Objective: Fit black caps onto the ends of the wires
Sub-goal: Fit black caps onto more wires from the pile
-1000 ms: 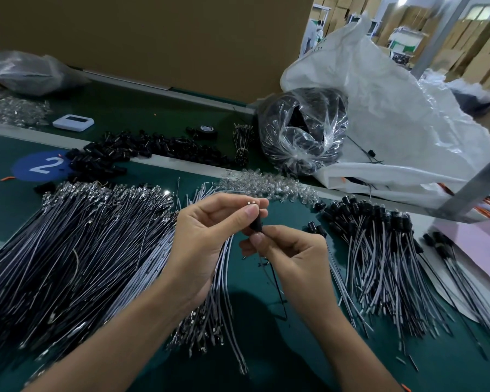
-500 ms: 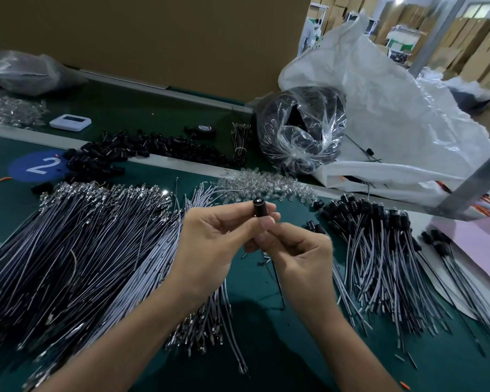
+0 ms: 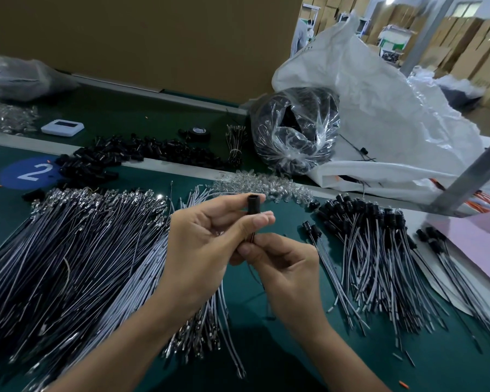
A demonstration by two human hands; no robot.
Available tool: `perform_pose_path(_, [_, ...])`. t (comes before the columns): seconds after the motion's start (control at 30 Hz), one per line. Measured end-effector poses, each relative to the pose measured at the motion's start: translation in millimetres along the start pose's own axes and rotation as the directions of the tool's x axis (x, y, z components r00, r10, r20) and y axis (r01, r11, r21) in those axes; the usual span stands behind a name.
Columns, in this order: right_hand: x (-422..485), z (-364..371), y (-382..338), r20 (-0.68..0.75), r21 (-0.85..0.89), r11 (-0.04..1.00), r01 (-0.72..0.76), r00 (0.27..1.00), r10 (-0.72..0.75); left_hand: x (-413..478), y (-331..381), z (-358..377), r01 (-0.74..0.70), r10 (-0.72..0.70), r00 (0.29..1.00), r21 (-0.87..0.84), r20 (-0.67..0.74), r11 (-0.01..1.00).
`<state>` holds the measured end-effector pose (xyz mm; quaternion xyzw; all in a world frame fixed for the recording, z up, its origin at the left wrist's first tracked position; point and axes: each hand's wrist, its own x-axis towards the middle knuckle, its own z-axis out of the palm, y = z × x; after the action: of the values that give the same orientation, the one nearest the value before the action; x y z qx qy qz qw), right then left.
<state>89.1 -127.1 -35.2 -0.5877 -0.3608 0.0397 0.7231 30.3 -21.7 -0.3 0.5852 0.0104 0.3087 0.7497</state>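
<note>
My left hand [image 3: 207,236] pinches an upright black cap [image 3: 253,205] between thumb and fingers above the green table. Just below it, my right hand [image 3: 283,267] pinches the thin wire [image 3: 252,238] that enters the cap's lower end. A large heap of uncapped grey and black wires [image 3: 77,250] lies to the left. Wires with black caps fitted [image 3: 371,244] are piled to the right. Loose black caps [image 3: 130,154] lie in a row at the back.
A clear bag of black parts [image 3: 294,134] and a big white sack [image 3: 385,114] stand at the back right. Clear small parts [image 3: 263,185] lie behind my hands. A white device [image 3: 63,127], a tape roll [image 3: 198,132] and a metal post [image 3: 470,176] are also nearby.
The cap has risen clear above my left fingertips and now stands upright. My right hand has dropped slightly lower along the wire. Both hands lifted a little.
</note>
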Motion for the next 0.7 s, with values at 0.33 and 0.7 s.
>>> perform_pose_path(0.33, [14, -20, -15, -0.163, -0.188, 0.978, -0.088, 0.985, 0.057, 13, 1, -11, 0.12, -0.138, 0.982, -0.141, -0.129, 0.983])
perform_pose_path(0.7, [30, -50, -2, 0.166, -0.849, 0.527, -0.031, 0.932, 0.322, 14, -16, -12, 0.335, -0.343, 0.936, -0.101, -0.076, 0.937])
